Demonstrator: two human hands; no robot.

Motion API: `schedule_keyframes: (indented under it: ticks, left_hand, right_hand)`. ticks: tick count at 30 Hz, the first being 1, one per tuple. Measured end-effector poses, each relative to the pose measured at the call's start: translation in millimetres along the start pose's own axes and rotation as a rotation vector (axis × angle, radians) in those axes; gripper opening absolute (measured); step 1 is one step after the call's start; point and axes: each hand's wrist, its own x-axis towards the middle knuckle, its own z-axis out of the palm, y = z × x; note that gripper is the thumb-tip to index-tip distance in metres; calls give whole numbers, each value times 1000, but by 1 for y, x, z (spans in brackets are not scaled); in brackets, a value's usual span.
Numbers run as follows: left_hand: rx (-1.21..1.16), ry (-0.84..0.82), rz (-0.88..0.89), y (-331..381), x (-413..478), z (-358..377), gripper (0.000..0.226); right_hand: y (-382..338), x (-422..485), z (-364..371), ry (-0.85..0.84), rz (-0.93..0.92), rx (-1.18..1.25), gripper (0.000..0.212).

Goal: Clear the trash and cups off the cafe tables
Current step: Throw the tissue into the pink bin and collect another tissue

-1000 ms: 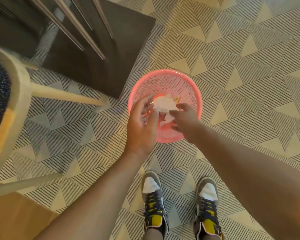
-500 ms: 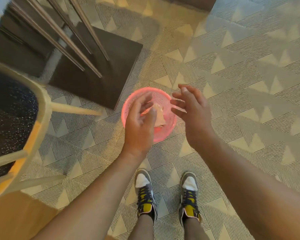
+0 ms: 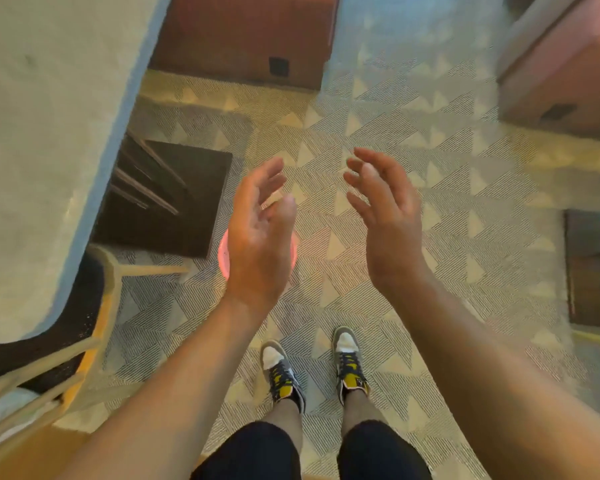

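both hands are empty, fingers loosely straight, palms turned toward each other with a gap between them: left hand (image 3: 257, 237), right hand (image 3: 388, 230). beneath the left hand, down on the floor, sits the pink basket (image 3: 223, 252), mostly hidden by that hand, so its contents cannot be told. further left stand the dark table base (image 3: 174, 209), a chair (image 3: 108, 289) and the pale table top (image 3: 42, 133). as i judge it, the basket looks light and lies just ahead of the shoes (image 3: 281, 372), so a careless step could tip it and spill trash; the left arm swinging outward could catch the chair
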Motion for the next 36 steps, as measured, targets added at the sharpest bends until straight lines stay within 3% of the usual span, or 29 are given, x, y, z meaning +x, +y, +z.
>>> schedule_keyframes:
  ticks: [10,18,27,36]
  left_hand:
    - [-23,-218,147,157,-36,40,39]
    - [17,-471,287,245,-69,102,41]
    - [-70,-730,370,299,-143,235,45]
    - [-145,-921,393,319,-279,398,41]
  right_hand:
    - [-152,-84,-65,214,-201,18,34]
    - [-215,-145,-133,417,-312,65,41]
    - [-256,-218,-269,697,-409,72,35]
    - [-268,-327,-447,928,-409,41,28]
